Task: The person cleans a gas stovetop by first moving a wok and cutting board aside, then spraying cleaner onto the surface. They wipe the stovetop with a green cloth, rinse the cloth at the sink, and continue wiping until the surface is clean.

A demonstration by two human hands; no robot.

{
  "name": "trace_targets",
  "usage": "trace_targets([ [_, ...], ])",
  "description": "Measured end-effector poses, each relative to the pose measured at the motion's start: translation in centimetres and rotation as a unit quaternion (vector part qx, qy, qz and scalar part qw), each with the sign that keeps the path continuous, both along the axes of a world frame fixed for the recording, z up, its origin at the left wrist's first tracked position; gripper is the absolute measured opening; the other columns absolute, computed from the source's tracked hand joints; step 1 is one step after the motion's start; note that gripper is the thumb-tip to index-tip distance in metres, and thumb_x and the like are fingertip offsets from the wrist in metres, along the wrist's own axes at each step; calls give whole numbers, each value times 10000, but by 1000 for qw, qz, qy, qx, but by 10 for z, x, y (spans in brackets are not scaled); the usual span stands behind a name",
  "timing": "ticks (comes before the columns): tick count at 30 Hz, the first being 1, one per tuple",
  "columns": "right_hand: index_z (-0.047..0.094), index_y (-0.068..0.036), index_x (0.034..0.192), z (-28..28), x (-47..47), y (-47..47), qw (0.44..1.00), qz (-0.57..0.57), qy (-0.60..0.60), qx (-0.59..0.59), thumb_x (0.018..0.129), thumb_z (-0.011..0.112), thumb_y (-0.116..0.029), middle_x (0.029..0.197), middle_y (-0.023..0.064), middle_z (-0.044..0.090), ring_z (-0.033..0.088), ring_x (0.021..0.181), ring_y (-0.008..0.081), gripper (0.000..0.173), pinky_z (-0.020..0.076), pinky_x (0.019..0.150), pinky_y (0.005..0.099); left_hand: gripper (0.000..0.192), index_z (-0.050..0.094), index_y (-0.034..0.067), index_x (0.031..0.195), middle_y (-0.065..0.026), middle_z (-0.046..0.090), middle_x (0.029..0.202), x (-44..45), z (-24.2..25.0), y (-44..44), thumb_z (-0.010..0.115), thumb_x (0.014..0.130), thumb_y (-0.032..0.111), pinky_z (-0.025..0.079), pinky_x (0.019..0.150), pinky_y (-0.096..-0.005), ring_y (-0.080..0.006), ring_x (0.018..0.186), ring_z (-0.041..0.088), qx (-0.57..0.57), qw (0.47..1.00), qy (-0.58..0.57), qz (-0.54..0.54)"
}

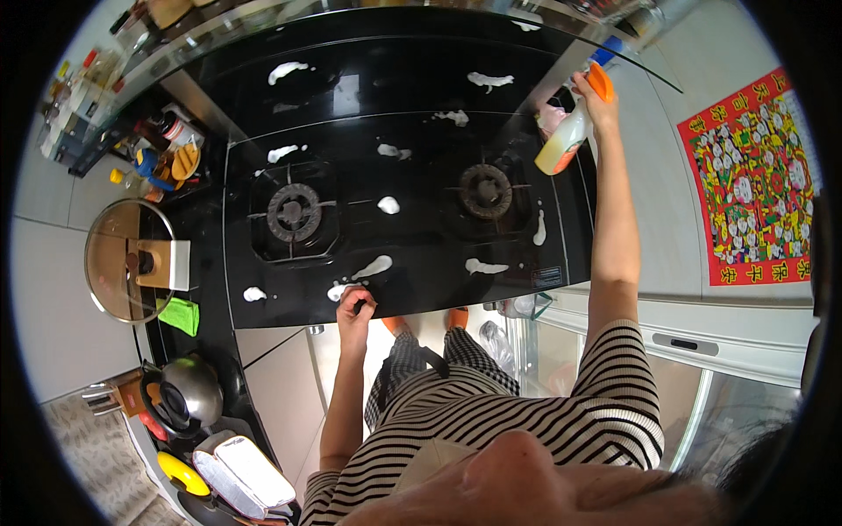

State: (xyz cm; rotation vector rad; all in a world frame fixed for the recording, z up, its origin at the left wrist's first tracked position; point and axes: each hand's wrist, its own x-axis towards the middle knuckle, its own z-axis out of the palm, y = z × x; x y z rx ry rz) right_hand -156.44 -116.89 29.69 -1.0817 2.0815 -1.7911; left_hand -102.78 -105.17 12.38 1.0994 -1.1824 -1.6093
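Note:
My right hand grips a spray bottle of yellowish liquid by its neck, under the orange trigger head. The bottle tilts over the right side of a black glass gas cooktop. At the cooktop's front edge, my left hand has its fingers curled in a loose ring, with nothing visible inside. Just above it lies a patch of white foam. More foam is scattered around the left burner and right burner, and foam clings to the black back panel.
Left of the cooktop are a glass lid, a green cloth and a steel kettle. Bottles crowd the back left corner. A glass shelf edge overhangs the back. A red-bordered poster hangs at right.

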Motion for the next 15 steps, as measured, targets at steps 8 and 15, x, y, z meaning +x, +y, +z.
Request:
trace_targets([
  [8, 565, -8, 1110, -74, -99, 13, 985, -128, -104, -40, 756, 766, -233, 960, 112, 628, 628, 733, 158, 466, 489, 611, 275, 109, 558, 21, 748, -21, 496, 870, -48, 15, 25, 539, 697, -74, 389, 760, -235, -123, 841, 486, 20, 999, -25, 34],
  [15, 570, 1, 1039, -133, -170, -42, 968, -120, 90, -202, 666, 830, -183, 826, 24, 554, 541, 720, 104, 490, 455, 664, 247, 93, 567, 23, 777, -6, 482, 875, -118, 29, 55, 538, 739, -57, 389, 771, -219, -106, 821, 481, 64, 995, 23, 73],
])
